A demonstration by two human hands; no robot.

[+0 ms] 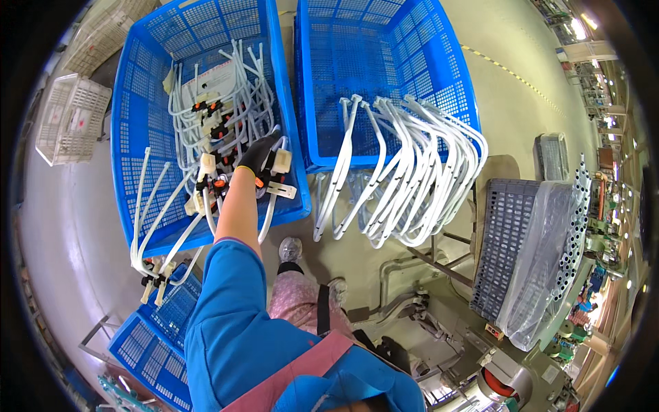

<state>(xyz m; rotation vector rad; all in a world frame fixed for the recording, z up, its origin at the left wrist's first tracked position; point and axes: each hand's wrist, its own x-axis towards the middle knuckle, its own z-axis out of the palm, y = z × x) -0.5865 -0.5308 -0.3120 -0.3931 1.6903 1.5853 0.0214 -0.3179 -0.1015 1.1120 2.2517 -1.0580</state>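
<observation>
- head view, item one: the left hand [255, 154], black-gloved with a yellow cuff, among the parts at the right side of the left blue crate [132, 137]. its back is toward us and the fingers are mostly hidden, so we cannot tell whether it grips or merely touches.
- item two: white bent-tube assemblies, in the left crate, some with ends over its near edge. the one nearest the glove shows a cream block [281, 162], a slotted plate [281, 190] and a tube [268, 214] running nearer to us.
- item three: orange-and-black clips [220, 183], just left of the wrist, among the tubes.
- item four: handling, our judgement. we rate the tubes stiff and fairly light, the smooth white finish slightly slippery, the plastic clips the most fragile portion. neighbouring bends may snag.
- item five: best hold, our judgement. we would take bare tube close to the block, where weight seems to gather, and avoid levering on clip or plate.
- item six: white bent tubes [340, 168], bundled over the near edge of the right blue crate [336, 69].
- item seven: right hand, which we cannot make out; grip unknown.
</observation>
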